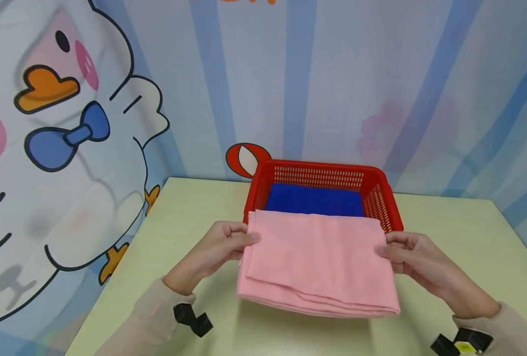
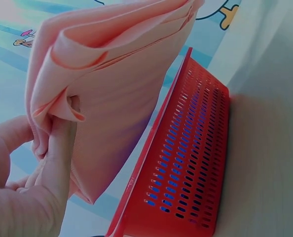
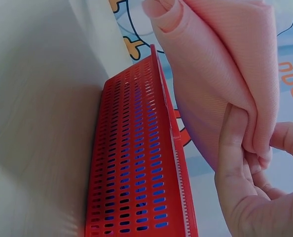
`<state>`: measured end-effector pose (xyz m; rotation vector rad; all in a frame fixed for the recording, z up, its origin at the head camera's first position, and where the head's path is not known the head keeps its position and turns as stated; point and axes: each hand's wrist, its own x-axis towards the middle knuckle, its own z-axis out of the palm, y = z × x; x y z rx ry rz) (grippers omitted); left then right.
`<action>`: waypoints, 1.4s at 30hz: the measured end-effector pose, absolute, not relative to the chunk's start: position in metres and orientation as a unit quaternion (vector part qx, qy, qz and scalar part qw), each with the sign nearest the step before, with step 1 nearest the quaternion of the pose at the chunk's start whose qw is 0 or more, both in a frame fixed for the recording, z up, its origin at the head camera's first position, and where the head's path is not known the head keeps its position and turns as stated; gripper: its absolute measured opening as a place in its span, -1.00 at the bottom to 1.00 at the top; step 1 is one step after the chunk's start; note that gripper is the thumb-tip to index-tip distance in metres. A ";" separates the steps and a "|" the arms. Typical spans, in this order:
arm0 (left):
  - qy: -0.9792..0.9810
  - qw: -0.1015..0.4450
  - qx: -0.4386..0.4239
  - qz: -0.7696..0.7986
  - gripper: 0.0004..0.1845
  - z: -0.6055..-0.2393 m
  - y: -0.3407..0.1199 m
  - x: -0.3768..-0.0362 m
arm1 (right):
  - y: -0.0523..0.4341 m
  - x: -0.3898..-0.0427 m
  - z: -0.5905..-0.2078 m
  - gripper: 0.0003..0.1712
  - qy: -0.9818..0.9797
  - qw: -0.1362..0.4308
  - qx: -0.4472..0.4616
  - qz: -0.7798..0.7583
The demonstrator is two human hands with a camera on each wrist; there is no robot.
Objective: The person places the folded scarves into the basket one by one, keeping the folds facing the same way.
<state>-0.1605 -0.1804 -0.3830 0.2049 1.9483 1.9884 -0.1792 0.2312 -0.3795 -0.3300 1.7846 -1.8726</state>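
A folded pink cloth (image 1: pixel 317 262) hangs in the air in front of a red slotted basket (image 1: pixel 379 198), its far edge over the basket's near rim. My left hand (image 1: pixel 225 242) pinches the cloth's left edge, thumb on top. At the opposite edge my right hand (image 1: pixel 408 254) pinches it the same way. The left wrist view shows the pink cloth (image 2: pixel 117 94) with its stacked folds held between thumb and fingers beside the basket wall (image 2: pixel 186 168). In the right wrist view the pink cloth (image 3: pixel 220 74) is gripped next to the basket (image 3: pixel 131 163). A folded blue cloth (image 1: pixel 314 200) lies inside the basket.
The basket stands at the back of a pale yellow-green table (image 1: pixel 192 207). Behind it hangs a backdrop with blue stripes and a cartoon duck (image 1: pixel 59 123). The table's left edge (image 1: pixel 116 267) runs close to my left forearm.
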 end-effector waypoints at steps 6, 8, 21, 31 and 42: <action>0.687 0.172 0.069 0.703 -0.65 -0.381 -0.180 -0.164 | 0.230 -0.182 -0.377 -0.81 0.653 0.261 -0.127 -0.700; 0.686 0.172 0.066 0.704 -0.65 -0.380 -0.180 -0.164 | 0.230 -0.183 -0.376 -0.80 0.652 0.261 -0.128 -0.700; 0.678 0.174 0.061 0.711 -0.64 -0.377 -0.179 -0.168 | 0.228 -0.188 -0.375 -0.81 0.653 0.263 -0.132 -0.698; 0.681 0.171 0.063 0.710 -0.64 -0.373 -0.181 -0.171 | 0.228 -0.192 -0.370 -0.83 0.664 0.264 -0.132 -0.687; 0.679 0.168 0.061 0.712 -0.65 -0.371 -0.183 -0.176 | 0.226 -0.198 -0.366 -0.81 0.670 0.259 -0.133 -0.683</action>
